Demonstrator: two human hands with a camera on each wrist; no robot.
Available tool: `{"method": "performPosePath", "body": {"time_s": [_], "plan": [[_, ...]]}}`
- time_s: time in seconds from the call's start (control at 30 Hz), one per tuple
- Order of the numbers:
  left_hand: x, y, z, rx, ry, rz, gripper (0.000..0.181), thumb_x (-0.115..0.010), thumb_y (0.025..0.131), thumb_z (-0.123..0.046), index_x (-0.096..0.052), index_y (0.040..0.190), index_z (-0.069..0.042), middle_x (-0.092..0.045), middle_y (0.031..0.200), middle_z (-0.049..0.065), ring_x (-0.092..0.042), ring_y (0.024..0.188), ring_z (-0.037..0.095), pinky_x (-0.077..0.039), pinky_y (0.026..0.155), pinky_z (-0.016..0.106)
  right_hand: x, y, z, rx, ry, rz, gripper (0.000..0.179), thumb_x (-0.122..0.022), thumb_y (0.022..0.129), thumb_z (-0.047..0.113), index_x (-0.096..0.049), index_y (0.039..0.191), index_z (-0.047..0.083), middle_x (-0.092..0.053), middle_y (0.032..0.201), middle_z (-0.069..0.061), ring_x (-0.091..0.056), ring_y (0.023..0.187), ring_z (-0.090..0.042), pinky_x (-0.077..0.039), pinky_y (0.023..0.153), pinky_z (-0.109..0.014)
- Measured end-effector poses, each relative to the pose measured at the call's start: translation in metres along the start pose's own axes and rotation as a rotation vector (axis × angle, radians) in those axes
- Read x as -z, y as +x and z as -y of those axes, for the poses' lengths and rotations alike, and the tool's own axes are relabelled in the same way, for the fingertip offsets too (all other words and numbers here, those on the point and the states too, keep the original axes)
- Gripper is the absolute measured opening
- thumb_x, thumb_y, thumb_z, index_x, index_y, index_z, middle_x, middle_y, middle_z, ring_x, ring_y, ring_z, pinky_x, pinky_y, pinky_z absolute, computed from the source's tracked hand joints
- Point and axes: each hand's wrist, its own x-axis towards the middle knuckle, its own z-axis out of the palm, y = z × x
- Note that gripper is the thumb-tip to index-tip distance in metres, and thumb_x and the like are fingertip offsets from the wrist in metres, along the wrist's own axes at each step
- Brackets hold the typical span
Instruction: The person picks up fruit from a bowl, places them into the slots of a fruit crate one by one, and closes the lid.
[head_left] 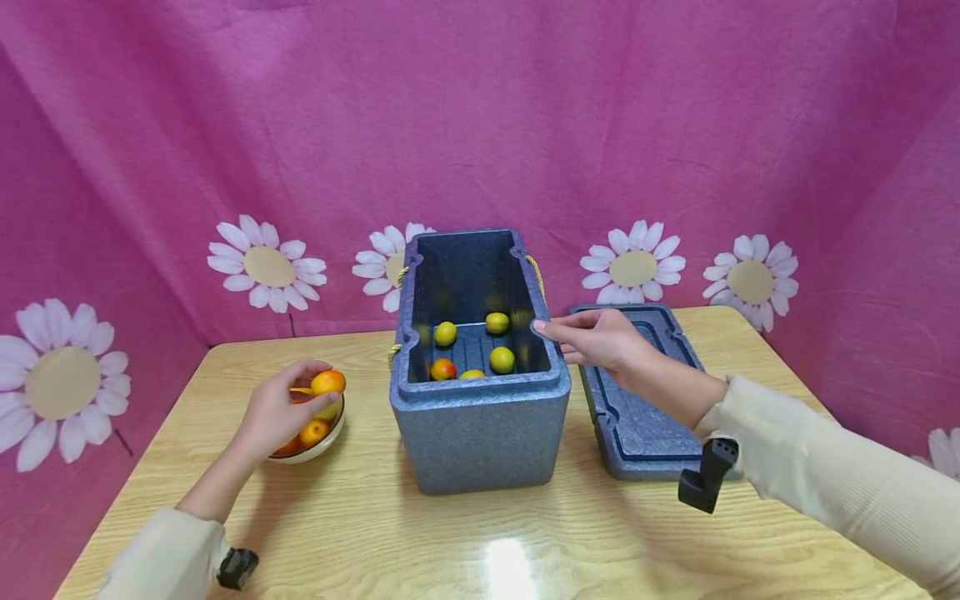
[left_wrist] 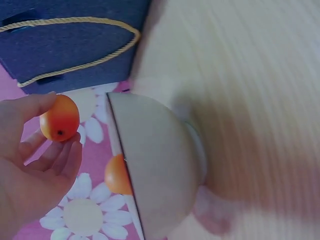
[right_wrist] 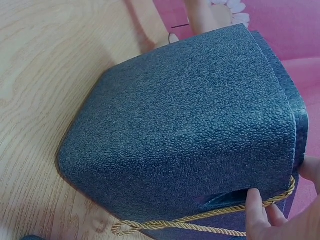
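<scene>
My left hand (head_left: pixel 281 408) holds an orange-red fruit (head_left: pixel 328 382) between thumb and fingers, above a white bowl (head_left: pixel 335 435) of similar fruit. In the left wrist view the held fruit (left_wrist: pixel 61 117) shows a small dark spot and is clear of the bowl (left_wrist: pixel 160 165). My right hand (head_left: pixel 603 340) grips the right rim of a grey foam box (head_left: pixel 483 446). Its thumb lies on the rim and its fingers press the outer wall, beside the rope handle (right_wrist: pixel 190 218) in the right wrist view. Several yellow fruits (head_left: pixel 502 360) and a reddish one (head_left: pixel 443 369) lie inside the box.
The grey box lid (head_left: pixel 660 421) lies flat on the wooden table (head_left: pixel 480 533), right of the box. Behind the table hangs a pink cloth (head_left: pixel 480 117) with white flowers. Yellow cords (head_left: pixel 535 275) hang at both long sides of the box.
</scene>
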Motion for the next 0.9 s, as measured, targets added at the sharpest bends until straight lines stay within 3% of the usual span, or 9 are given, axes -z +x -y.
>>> {"method": "performPosePath", "body": {"time_s": [0.37, 0.67, 0.9], "plan": [[-0.002, 0.017, -0.021, 0.049, -0.031, 0.029, 0.045, -0.067, 0.09, -0.025, -0.056, 0.128, -0.005, -0.064, 0.119, 0.019, -0.061, 0.106, 0.032, -0.052, 0.093, 0.046, -0.001, -0.001, 0.0, 0.011, 0.011, 0.016, 0.067, -0.064, 0.089, 0.042, -0.046, 0.139, 0.001, -0.047, 0.146, -0.017, -0.05, 0.133, -0.031, -0.041, 0.111, -0.04], [-0.002, 0.027, -0.033, -0.033, -0.05, 0.013, 0.04, -0.068, 0.089, -0.018, -0.058, 0.125, -0.004, -0.065, 0.118, 0.018, -0.061, 0.106, 0.032, -0.053, 0.093, 0.048, -0.001, 0.0, 0.0, 0.011, 0.01, 0.014, 0.066, -0.064, 0.089, 0.041, -0.047, 0.138, 0.001, -0.048, 0.144, -0.018, -0.051, 0.132, -0.031, -0.041, 0.111, -0.04], [0.003, 0.031, -0.042, -0.05, -0.073, 0.021, 0.038, -0.068, 0.089, -0.017, -0.058, 0.123, -0.004, -0.065, 0.116, 0.018, -0.062, 0.103, 0.032, -0.053, 0.093, 0.047, -0.001, 0.0, -0.001, 0.016, 0.016, 0.011, 0.067, -0.065, 0.089, 0.042, -0.047, 0.138, 0.0, -0.048, 0.144, -0.017, -0.051, 0.132, -0.031, -0.042, 0.11, -0.039]]}}
